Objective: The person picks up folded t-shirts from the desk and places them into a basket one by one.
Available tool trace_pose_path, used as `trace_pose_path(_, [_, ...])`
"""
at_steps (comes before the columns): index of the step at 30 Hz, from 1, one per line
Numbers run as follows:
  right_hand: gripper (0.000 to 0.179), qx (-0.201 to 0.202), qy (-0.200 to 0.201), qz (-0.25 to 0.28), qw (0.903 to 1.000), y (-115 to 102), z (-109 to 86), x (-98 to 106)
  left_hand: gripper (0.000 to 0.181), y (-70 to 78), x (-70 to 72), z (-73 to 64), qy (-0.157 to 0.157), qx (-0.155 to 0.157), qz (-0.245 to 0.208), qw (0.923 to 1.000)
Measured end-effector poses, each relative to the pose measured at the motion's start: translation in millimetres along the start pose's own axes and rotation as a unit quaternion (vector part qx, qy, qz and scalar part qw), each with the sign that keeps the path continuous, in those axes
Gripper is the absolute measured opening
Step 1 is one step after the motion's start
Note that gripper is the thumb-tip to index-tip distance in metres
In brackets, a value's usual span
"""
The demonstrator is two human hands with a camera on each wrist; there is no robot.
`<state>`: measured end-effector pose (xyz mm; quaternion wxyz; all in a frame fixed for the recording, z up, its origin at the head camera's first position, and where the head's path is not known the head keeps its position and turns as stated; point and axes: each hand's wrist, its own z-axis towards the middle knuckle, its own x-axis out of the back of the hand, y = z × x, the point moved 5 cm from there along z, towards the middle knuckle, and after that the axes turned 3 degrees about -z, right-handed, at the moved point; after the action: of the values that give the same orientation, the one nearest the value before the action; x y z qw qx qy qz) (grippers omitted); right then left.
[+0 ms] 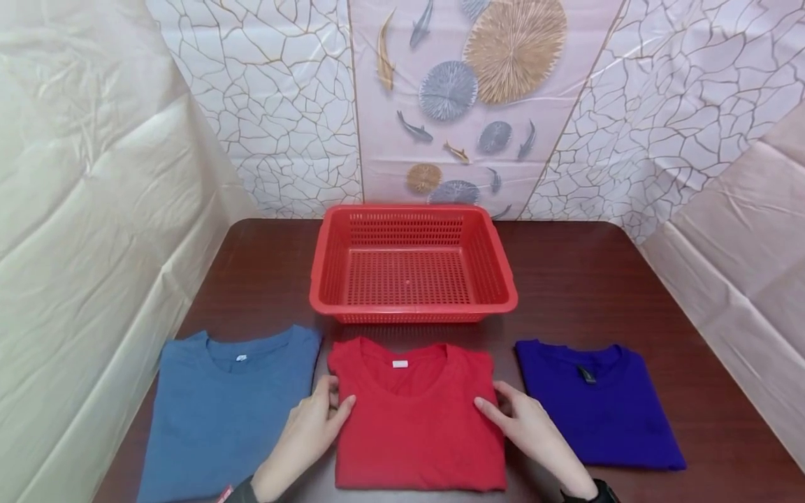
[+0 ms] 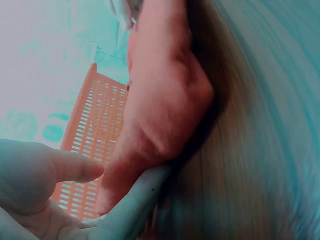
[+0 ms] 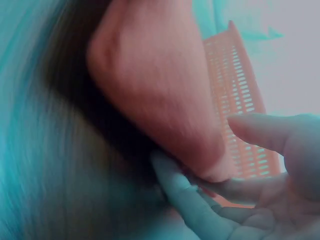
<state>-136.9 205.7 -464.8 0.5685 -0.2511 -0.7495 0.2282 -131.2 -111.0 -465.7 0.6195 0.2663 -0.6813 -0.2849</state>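
"What's on your head feed?"

"I have the red shirt (image 1: 418, 433) folded on the counter (image 1: 572, 279), near the front of the basket (image 1: 413, 309), with the blue shirt (image 1: 233, 405) to its left and the purple shirt (image 1: 597, 412) to its right. The left hand (image 1: 312, 423) grips its left edge, the right hand (image 1: 527, 423) its right edge."

"Left wrist?"

"I see the red shirt's edge between thumb and finger, the finger underneath, the basket beyond."

"And the right wrist?"

"Blurrier. I make out fingers under the cloth and the thumb above; how hard it presses, I can't tell."
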Motion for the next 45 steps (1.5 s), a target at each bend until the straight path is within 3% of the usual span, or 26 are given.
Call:
trace_pose_path(2, [0.061,-0.026,-0.031,0.08,0.996,2.1,-0.2,-2.9,0.041,-1.8,-2.9,-1.3,-0.029,0.024,-0.07,0.9968])
trace_pose_path(4, [0.068,-0.034,-0.07,0.168,0.9827,2.5,-1.0,-7.0,0.044,-3.7,-7.1,-1.9,-0.066,0.045,-0.161,0.9838])
trace_pose_path(6, [0.072,-0.037,-0.119,0.262,0.9571,2.3,-2.1,-12.4,0.047,-6.0,-12.2,-2.4,-0.102,0.068,-0.248,0.9611])
trace_pose_path(8, [0.072,-0.038,-0.171,0.337,0.925,2.1,-3.0,-18.0,0.052,-8.1,-16.8,-3.2,-0.132,0.092,-0.312,0.9364])
trace_pose_path(10, [0.071,-0.037,-0.217,0.392,0.8932,2.1,-4.0,-22.3,0.06,-9.9,-19.5,-4.3,-0.151,0.1,-0.34,0.923])
trace_pose_path(12, [0.069,-0.04,-0.244,0.424,0.8711,2.5,-4.5,-25.1,0.069,-10.6,-21.5,-5.6,-0.172,0.11,-0.358,0.9113])
trace_pose_path(15, [0.068,-0.042,-0.271,0.456,0.8468,1.2,-4.9,-28.1,0.08,-10.5,-25.3,-6.1,-0.212,0.12,-0.396,0.8855])
trace_pose_path(17, [0.069,-0.043,-0.282,0.466,0.8376,-0.3,-5.1,-30.0,0.084,-10.9,-28.0,-5.6,-0.238,0.128,-0.426,0.8632])
trace_pose_path(20, [0.071,-0.045,-0.284,0.47,0.8345,-2.4,-4.4,-32.2,0.087,-12.6,-31.0,-4.0,-0.258,0.136,-0.457,0.8402])
trace_pose_path(28, [0.072,-0.07,-0.258,0.482,0.8347,-8.2,-6.8,-23.7,0.095,-12.9,-25.2,-5.4,-0.256,0.13,-0.493,0.8217])
trace_pose_path(30, [0.072,-0.081,-0.249,0.483,0.8358,-9.9,-11.2,-15.6,0.093,-10.4,-19.8,-6.8,-0.262,0.125,-0.509,0.8102])
trace_pose_path(34, [0.061,-0.078,-0.238,0.48,0.8407,-19.1,-21.2,3.2,0.084,0.7,-5.0,-10.4,-0.28,0.109,-0.55,0.7794])
trace_pose_path(37, [0.053,-0.062,-0.233,0.485,0.8407,-30.0,-25.0,16.0,0.078,13.0,9.6,-10.2,-0.288,0.091,-0.568,0.7655])
trace_pose_path(40, [0.053,-0.051,-0.222,0.494,0.8391,-40.8,-25.7,29.0,0.072,26.8,25.6,-5.5,-0.287,0.071,-0.573,0.7641])
trace_pose_path(45, [0.055,-0.036,-0.204,0.506,0.8374,-56.8,-19.6,51.2,0.067,46.6,47.7,9.7,-0.272,0.047,-0.566,0.777])
